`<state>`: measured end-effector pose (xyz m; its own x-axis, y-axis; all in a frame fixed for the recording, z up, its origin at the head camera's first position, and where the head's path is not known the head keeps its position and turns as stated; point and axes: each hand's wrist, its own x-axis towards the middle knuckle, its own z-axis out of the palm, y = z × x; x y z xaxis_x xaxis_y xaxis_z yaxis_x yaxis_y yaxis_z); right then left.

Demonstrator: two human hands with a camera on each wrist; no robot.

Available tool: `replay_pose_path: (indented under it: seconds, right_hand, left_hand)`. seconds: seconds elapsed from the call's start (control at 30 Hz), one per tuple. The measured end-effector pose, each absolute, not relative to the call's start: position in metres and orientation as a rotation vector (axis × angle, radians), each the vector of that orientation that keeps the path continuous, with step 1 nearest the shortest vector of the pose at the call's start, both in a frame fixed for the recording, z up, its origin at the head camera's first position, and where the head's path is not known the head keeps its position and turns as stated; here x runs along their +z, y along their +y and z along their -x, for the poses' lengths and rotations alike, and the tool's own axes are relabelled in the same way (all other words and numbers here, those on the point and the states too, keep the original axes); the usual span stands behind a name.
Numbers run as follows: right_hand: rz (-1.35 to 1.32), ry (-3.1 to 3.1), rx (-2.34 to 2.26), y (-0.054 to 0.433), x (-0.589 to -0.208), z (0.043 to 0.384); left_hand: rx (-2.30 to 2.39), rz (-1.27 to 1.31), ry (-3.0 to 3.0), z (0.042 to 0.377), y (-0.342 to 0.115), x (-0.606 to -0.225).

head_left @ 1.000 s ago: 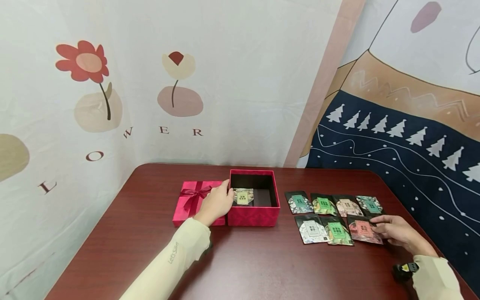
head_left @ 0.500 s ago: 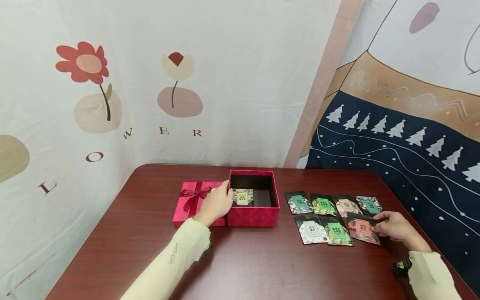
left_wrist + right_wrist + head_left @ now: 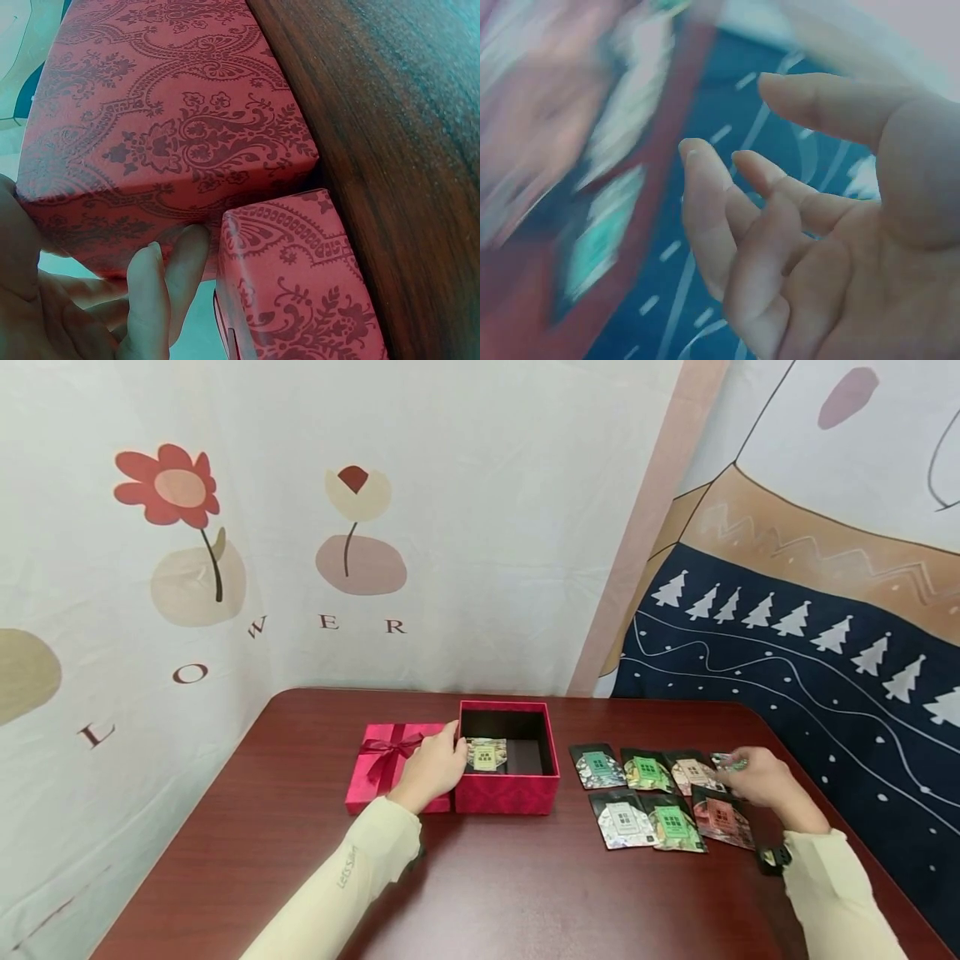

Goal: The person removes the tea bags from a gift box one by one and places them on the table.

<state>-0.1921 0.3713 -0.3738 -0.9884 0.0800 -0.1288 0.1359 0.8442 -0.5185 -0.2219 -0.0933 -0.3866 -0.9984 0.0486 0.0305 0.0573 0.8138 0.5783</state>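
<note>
A red gift box (image 3: 506, 795) stands with its top off, a patterned pouch (image 3: 486, 755) visible inside at its left. At the box's left wall, my left hand (image 3: 431, 768) holds the edge; in the left wrist view its fingers (image 3: 150, 292) lie against the box's side. To the right, my right hand (image 3: 761, 777) hovers over the far-right teal-labelled pouch (image 3: 720, 759) and partly hides it. The right wrist view shows the loosely bent fingers (image 3: 705, 217) holding nothing. The red-labelled pouch (image 3: 722, 817) lies just in front of this hand.
The box's lid (image 3: 367, 789), tied with a ribbon bow, lies left of the box. Several other flat pouches lie in two rows on the brown table (image 3: 525, 893), among them a white-labelled pouch (image 3: 624, 820). A printed cloth (image 3: 480, 610) hangs behind the table.
My right hand has released the red-labelled pouch, after shifting it slightly left, and has moved up to the teal-labelled pouch behind it. My left hand stays on the box.
</note>
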Motion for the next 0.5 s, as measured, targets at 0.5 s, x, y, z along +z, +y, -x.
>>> replay_pose_path:
  seconds: [0.5]
  right_hand:
    - [0.289, 2.809, -1.246, 0.208, -0.318, 0.245]
  left_hand:
    - [-0.950, 0.086, -2.978, 0.219, -0.094, -0.385]
